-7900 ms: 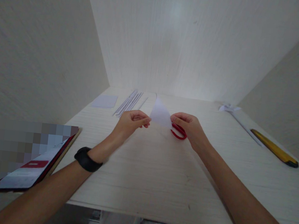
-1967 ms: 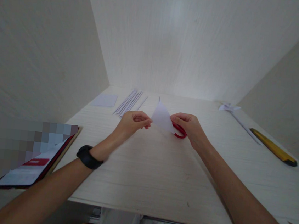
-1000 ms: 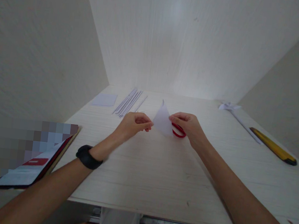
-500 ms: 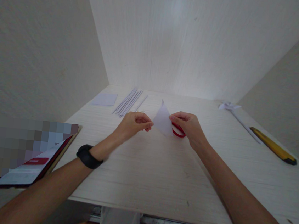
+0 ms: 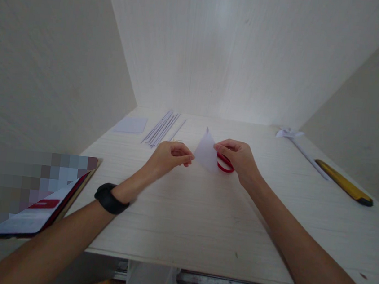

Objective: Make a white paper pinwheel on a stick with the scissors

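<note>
A thin white sheet of paper (image 5: pixel 206 153) is held up between my two hands, its top corner pointing upward and slightly curled. My left hand (image 5: pixel 175 155) pinches the paper's left corner between thumb and fingertips. On the other side, my right hand (image 5: pixel 237 156) is closed with thumb and finger on the right edge. Red-handled scissors (image 5: pixel 224 167) show just below the right hand's fingers, partly behind the paper; their blades are hidden. I cannot tell whether that hand touches them.
Several thin rolled paper sticks (image 5: pixel 162 129) and a flat paper sheet (image 5: pixel 130 125) lie back left. A paper pinwheel on a stick (image 5: pixel 290 134) and a yellow-black cutter (image 5: pixel 343 181) are at right. A phone or tablet (image 5: pixel 38 209) leans at left. A plastic bag (image 5: pixel 152 282) hangs under the front edge.
Both hands keep the same hold on the paper, with hardly any movement. The whole view has shifted slightly, so things appear a little further left and up.
</note>
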Motion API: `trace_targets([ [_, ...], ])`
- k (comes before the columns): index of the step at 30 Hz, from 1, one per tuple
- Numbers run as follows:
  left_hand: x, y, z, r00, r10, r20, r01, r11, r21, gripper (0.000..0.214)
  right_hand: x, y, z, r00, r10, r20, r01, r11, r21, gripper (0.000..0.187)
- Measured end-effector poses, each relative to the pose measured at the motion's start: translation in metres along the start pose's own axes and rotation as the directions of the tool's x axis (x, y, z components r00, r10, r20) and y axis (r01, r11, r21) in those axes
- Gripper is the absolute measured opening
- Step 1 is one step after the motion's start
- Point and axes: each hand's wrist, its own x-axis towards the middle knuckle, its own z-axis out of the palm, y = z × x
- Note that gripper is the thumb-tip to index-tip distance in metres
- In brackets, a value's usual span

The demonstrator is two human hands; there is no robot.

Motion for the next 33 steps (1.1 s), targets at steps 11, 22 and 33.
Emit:
trace_targets([
  [11, -0.0011, 0.0033, -0.0002, 1.000, -0.012, 0.016, 0.011, 0.999, 0.050, 0.016, 0.0006, 0.0016, -0.0015, 0.998, -0.021, 0.056, 0.021, 1.000, -0.005, 0.022],
  [22, -0.0022, 0.0046, 0.0006, 0.999, -0.012, 0.034, 0.010, 0.998, 0.057, 0.015, 0.0009, 0.0020, -0.0010, 0.999, -0.005, 0.037, 0.004, 1.000, 0.031, 0.019],
  [33, -0.0013, 0.0064, 0.0027, 0.999, -0.027, 0.046, 0.025, 0.998, 0.049, 0.017, -0.0007, 0.0019, -0.0004, 0.998, -0.037, 0.056, 0.037, 0.999, 0.009, 0.022],
])
